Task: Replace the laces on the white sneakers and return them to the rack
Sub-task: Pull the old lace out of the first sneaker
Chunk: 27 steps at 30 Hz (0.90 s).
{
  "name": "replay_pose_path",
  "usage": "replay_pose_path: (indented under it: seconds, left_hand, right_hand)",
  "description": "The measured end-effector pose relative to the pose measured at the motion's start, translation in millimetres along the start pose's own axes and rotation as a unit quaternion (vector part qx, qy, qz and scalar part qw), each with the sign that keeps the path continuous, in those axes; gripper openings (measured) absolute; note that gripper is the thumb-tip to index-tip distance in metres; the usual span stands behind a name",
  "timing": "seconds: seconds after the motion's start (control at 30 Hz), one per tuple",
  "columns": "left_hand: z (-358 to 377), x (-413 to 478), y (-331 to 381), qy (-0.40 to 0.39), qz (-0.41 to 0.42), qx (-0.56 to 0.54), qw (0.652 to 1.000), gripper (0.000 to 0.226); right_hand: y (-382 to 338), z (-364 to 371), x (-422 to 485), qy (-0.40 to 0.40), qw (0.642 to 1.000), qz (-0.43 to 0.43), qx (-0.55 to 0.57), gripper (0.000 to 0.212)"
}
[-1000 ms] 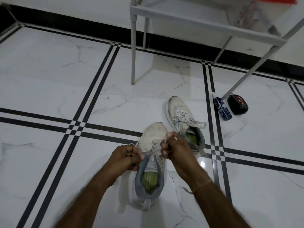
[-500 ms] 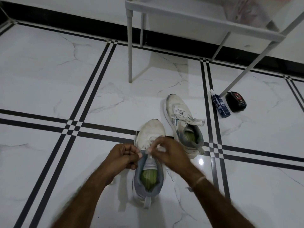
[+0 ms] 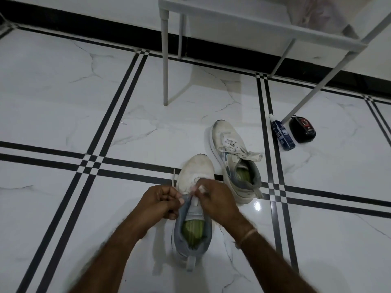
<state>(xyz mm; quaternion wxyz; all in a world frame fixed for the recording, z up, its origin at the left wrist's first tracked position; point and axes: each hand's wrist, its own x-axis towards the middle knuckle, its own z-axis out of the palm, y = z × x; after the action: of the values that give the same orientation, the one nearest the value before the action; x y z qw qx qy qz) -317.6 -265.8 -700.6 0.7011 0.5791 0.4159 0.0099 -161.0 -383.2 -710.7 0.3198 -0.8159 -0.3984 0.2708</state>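
- Your right hand (image 3: 215, 199) has dropped from its raised pull and closed in on your left hand (image 3: 160, 201); the two now meet over the tongue of the near sneaker (image 3: 195, 168).
- Your left fingers are curled tight and pinch the lace (image 3: 174, 179) beside the grey collar, with a loose end trailing onto the floor.
- Your right fingers are curled too, thumb and fingertips nipping a white strand at the top eyelets; which eyelet, I cannot tell.
- The near sneaker stands upright on the floor between your forearms, toe away from you.
- The second sneaker (image 3: 226, 136) sits just beyond it to the right, with white lace bunched at its side.
- You look to be finishing the top of this shoe's lacing, or starting the knot.
- Next, keep even tension on both ends. Then check the second sneaker, and lift the pair onto the rack (image 3: 254, 24).
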Motion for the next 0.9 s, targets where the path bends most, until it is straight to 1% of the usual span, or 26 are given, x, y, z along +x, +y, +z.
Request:
replay_pose_path:
  seconds: [0.03, 0.07, 0.1, 0.13, 0.17, 0.2, 0.23, 0.27, 0.3, 0.33, 0.37, 0.4, 0.43, 0.47, 0.5, 0.53, 0.57, 0.63, 0.67, 0.7, 0.73, 0.83, 0.9]
  left_hand:
    - [-1.7, -0.1, 0.7, 0.0, -0.001, 0.001, 1.0, 0.006]
    - [-3.9, -0.2, 0.3, -0.002, -0.002, 0.005, 1.0, 0.007]
    - [-5.5, -0.8, 0.6, 0.0, -0.001, 0.01, 1.0, 0.007]
    - [-7.3, -0.9, 0.4, 0.002, 0.003, 0.023, 1.0, 0.006]
    - [-7.0, -1.0, 0.9, 0.005, 0.012, 0.035, 0.999, 0.012]
    - [-5.7, -0.5, 0.8, 0.01, 0.028, 0.049, 0.998, 0.023]
    - [-2.1, 0.4, 2.3, 0.013, 0.049, 0.054, 0.997, 0.035]
    - [1.8, 1.3, 3.3, 0.015, 0.074, 0.07, 0.995, 0.043]
    - [6.5, 2.7, 4.1, 0.019, 0.106, 0.097, 0.989, 0.045]
    - [9.8, 3.6, 5.8, 0.028, 0.135, 0.134, 0.981, 0.042]
    - [12.2, 6.1, 5.3, 0.039, 0.154, 0.158, 0.975, 0.038]
    - [13.1, 8.5, 4.9, 0.05, 0.159, 0.161, 0.973, 0.032]
    - [12.8, 11.3, 3.8, 0.052, 0.153, 0.153, 0.975, 0.027]
    - [12.1, 13.1, 3.5, 0.046, 0.141, 0.152, 0.977, 0.025]
    - [11.1, 14.6, 3.3, 0.038, 0.138, 0.156, 0.977, 0.025]
    - [11.8, 16.8, 3.7, 0.03, 0.135, 0.172, 0.975, 0.025]
    - [12.3, 20.2, 3.3, 0.028, 0.137, 0.194, 0.971, 0.027]
    - [16.3, 26.6, 8.2, 0.037, 0.165, 0.273, 0.947, 0.028]
    - [17.8, 28.9, 10.4, 0.045, 0.181, 0.311, 0.932, 0.028]
    - [20.0, 31.2, 13.5, 0.048, 0.196, 0.341, 0.918, 0.028]
    - [21.6, 32.5, 15.8, 0.05, 0.203, 0.368, 0.906, 0.028]
    - [27.5, 29.6, 18.9, 0.074, 0.197, 0.408, 0.888, 0.022]
    - [30.8, 28.9, 16.5, 0.103, 0.212, 0.422, 0.875, 0.012]
  right_hand:
    - [-5.7, -9.5, 1.0, 0.026, 0.985, 0.058, 0.161, 0.035]
    - [-7.8, -20.0, 3.0, 0.035, 0.948, 0.118, 0.295, 0.032]
    - [-5.9, -29.4, 6.0, 0.037, 0.922, 0.153, 0.353, 0.027]
    - [-2.0, -36.0, 10.3, 0.034, 0.928, 0.155, 0.337, 0.02]
    - [3.3, -40.4, 13.4, 0.033, 0.957, 0.126, 0.261, 0.009]
    - [7.3, -40.5, 14.8, 0.043, 0.986, 0.083, 0.138, 0.015]
    - [11.5, -38.0, 15.7, 0.057, 0.997, 0.033, 0.027, 0.027]
    - [10.8, -34.1, 15.0, 0.081, 0.995, -0.009, -0.055, 0.034]
    - [5.5, -31.9, 10.6, 0.121, 0.985, -0.043, -0.114, 0.034]
    - [0.1, -29.6, 4.7, 0.153, 0.974, -0.068, -0.153, 0.031]
    - [-2.0, -28.1, -3.0, 0.154, 0.97, -0.074, -0.172, 0.029]
    - [-2.8, -27.7, -10.9, 0.11, 0.979, -0.057, -0.162, 0.033]
    - [-5.2, -27.6, -18.2, 0.039, 0.991, -0.02, -0.123, 0.043]
    - [-5.0, -25.6, -23.6, -0.032, 0.996, 0.022, -0.077, 0.051]
    - [-3.3, -21.3, -26.3, -0.074, 0.995, 0.043, -0.051, 0.054]
    - [-0.8, -18.0, -26.6, -0.075, 0.995, 0.045, -0.049, 0.049]
    - [2.4, -14.6, -24.3, -0.058, 0.996, 0.044, -0.053, 0.04]
    - [8.6, -11.5, -20.1, -0.021, 0.998, 0.032, -0.048, 0.019]
    - [8.6, -9.3, -18.5, -0.008, 0.999, 0.027, -0.041, 0.013]
    - [8.6, -7.7, -17.8, 0.007, 0.999, 0.027, -0.038, 0.011]
    - [8.5, -6.1, -17.7, 0.024, 0.999, 0.027, -0.038, 0.015]
    - [10.3, 3.4, -19.4, 0.061, 0.997, 0.036, -0.023, 0.025]
    - [14.6, 4.8, -20.6, 0.062, 0.991, 0.088, 0.08, 0.03]
